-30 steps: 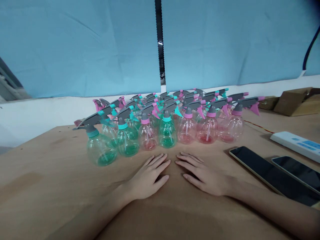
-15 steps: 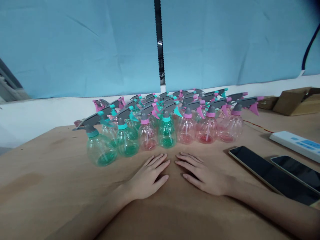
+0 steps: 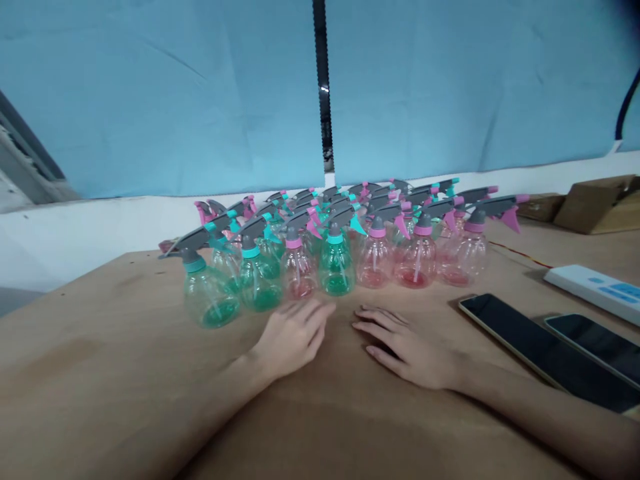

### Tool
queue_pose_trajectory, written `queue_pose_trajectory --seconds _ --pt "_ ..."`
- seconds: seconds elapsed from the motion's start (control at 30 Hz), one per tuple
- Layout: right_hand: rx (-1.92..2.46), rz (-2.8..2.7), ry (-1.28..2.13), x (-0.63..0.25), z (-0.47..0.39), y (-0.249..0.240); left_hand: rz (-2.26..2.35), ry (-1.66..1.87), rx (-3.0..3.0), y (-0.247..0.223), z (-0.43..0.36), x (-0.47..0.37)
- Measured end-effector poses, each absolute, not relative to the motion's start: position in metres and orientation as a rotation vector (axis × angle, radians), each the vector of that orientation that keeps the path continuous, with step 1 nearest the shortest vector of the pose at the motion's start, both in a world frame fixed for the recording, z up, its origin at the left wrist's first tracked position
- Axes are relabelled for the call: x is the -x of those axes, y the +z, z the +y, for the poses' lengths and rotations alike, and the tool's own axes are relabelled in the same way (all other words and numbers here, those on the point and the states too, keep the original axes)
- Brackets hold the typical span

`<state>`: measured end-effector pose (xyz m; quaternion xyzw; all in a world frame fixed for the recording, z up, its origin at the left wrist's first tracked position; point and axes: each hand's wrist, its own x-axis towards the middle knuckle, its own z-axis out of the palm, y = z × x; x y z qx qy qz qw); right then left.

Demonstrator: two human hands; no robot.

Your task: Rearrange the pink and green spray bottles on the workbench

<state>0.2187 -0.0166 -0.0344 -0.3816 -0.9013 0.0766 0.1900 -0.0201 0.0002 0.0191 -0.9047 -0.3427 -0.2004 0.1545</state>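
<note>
My left hand (image 3: 290,337) is just in front of the spray bottles, its fingers bent and a little blurred, with nothing seen in it. My right hand (image 3: 405,347) rests on the tabletop, palm down with fingers apart, and holds nothing. Nearest the left hand are a clear pink spray bottle (image 3: 300,270) and a green one (image 3: 337,270), both with some liquid at the bottom. At the left end a green spray bottle (image 3: 210,297) leans to one side. A pink spray bottle (image 3: 375,267) stands beyond the right hand. Several more are crowded behind, partly hidden.
On the right lie two dark-screened phones, a larger one (image 3: 530,347) and a smaller one (image 3: 595,340). Behind them is a white power strip (image 3: 595,290). A cardboard box (image 3: 595,207) sits at the back right, before the blue wall covering (image 3: 425,87).
My left hand has drawn its spread fingers in and bent them, lifting a little from the wood. The right hand stays put. The view has shifted slightly left.
</note>
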Motion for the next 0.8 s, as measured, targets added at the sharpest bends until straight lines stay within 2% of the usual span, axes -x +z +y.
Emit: queue_pose_trajectory --seconds 0.1,0.17,0.23,0.3,0.37,0.47,0.63,0.8 --pt "1.055 -2.517 0.235 -0.219 -0.017 -0.035 -1.172 -0.982 2.198 0.080 0.024 0.024" --pt "1.058 -2.504 0.239 -0.218 -0.017 -0.035 -1.286 -1.086 2.015 0.127 0.056 0.031" --pt "1.062 -2.489 0.239 -0.218 -0.017 -0.035 -1.389 -0.932 2.086 0.166 0.094 0.041" --pt "1.061 -2.478 0.237 -0.218 -0.017 -0.034 -1.561 -0.587 2.229 0.189 0.132 0.051" --pt "1.058 -2.471 0.225 -0.218 -0.018 -0.033 -1.747 -0.262 2.268 0.195 0.161 0.058" --pt "1.055 -2.469 0.207 -0.218 -0.019 -0.030 -1.837 -0.133 2.293 0.188 0.183 0.064" --pt "1.070 -2.484 0.217 -0.217 -0.020 -0.027 -1.823 -0.290 2.294 0.175 0.189 0.067" --pt "1.068 -2.484 0.218 -0.217 -0.020 -0.026 -1.802 -0.553 2.238 0.188 0.185 0.071"
